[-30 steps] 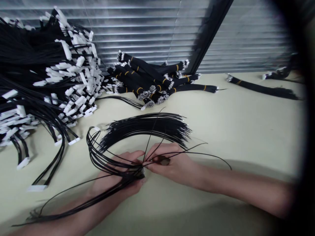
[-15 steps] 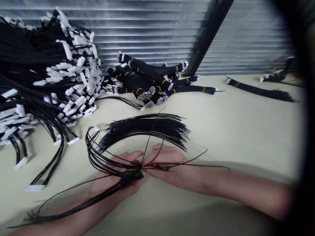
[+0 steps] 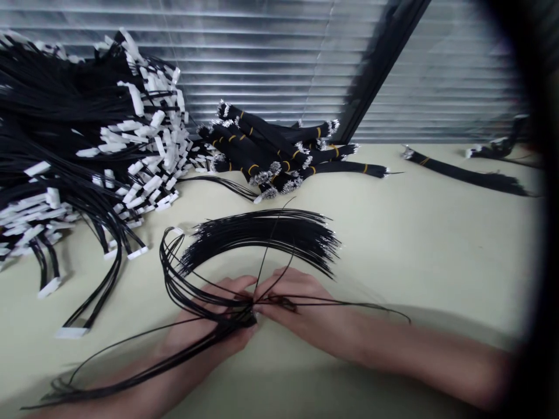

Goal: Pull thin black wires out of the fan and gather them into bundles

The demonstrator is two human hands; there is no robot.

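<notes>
My left hand [image 3: 209,326] is closed around a bundle of thin black wires [image 3: 183,285] that loops up to the left and trails back along my forearm. My right hand [image 3: 301,308] pinches several loose black wires [image 3: 345,302] right where the two hands meet, at a small connector I can barely make out. Just beyond my hands, a fan of loose black wires with metal tips [image 3: 266,230] lies on the pale table [image 3: 437,233].
A big heap of black cables with white connectors [image 3: 87,145] fills the left. Tied black wire bundles with yellow bands [image 3: 275,151] are stacked at the back centre. Another tied bundle [image 3: 463,174] lies far right. Closed blinds [image 3: 271,58] stand behind.
The view has shifted down slightly. My hands stay together at the wire ends; the loose wires in my right hand have dropped lower and flatter.
</notes>
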